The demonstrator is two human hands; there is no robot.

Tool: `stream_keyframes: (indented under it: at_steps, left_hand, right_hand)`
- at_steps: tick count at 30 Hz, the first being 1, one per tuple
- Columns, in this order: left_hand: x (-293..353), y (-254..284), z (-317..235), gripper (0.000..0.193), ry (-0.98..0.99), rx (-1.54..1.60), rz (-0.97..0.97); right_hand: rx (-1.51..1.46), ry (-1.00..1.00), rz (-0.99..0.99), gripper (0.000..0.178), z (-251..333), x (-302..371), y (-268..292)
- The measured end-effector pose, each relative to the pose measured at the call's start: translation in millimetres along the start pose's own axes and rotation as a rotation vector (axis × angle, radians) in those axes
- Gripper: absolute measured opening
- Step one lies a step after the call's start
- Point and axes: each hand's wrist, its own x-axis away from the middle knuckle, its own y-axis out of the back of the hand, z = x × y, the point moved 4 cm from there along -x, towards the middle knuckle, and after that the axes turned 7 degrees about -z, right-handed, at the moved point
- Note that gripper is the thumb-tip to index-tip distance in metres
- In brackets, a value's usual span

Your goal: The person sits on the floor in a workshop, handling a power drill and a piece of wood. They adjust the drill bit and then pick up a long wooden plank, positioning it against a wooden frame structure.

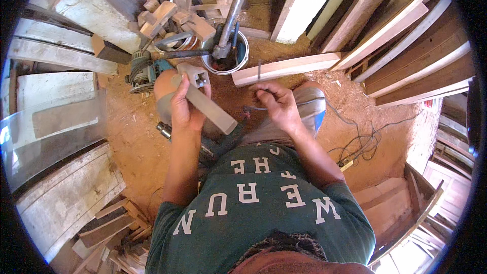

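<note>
My left hand (186, 106) is wrapped round a long grey block (213, 110) with flat sides, held over my lap. A pale, hollow part (195, 77) shows behind the fingers; whether it is joined to the block I cannot tell. To the right, my right hand (279, 105) is closed in a pinch, apart from the block. A thin dark rod (259, 71) stands up from its fingertips. Below the left hand, the shiny round end of a tool (164, 131) pokes out beside my forearm; its dark body lies across my lap, partly hidden.
Ahead stands a white bucket (243, 61) with a hammer (234, 18) and other tools. A corded-looking power tool (141, 73) sits to its left, near wood offcuts (160, 18). A timber beam (289, 68) lies ahead right. A tangled cable (362, 139) crosses the dusty floor.
</note>
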Motion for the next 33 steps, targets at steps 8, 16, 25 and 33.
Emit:
stream_keyframes:
  at_steps: [8, 16, 25, 33]
  left_hand:
    - [3.8, -44.0, -5.3, 0.033, -0.157, -0.047, 0.066]
    - [-5.7, -30.1, -48.3, 0.031, -0.244, -0.086, 0.12]
    - [30.2, -16.7, -22.9, 0.032, -0.17, 0.014, 0.1]
    - [68.7, 0.6, -20.4, 0.039, -0.185, -0.005, 0.109]
  right_hand:
    - [0.534, 0.649, -0.004, 0.033, 106.7, 41.8, -66.2]
    - [0.453, 0.3, 0.082, 0.035, 96.1, 30.0, 13.8]
    - [0.512, 0.263, 0.445, 0.048, 44.1, 39.6, -14.2]
    - [-0.315, -0.004, -0.144, 0.046, 42.2, 19.4, 42.0]
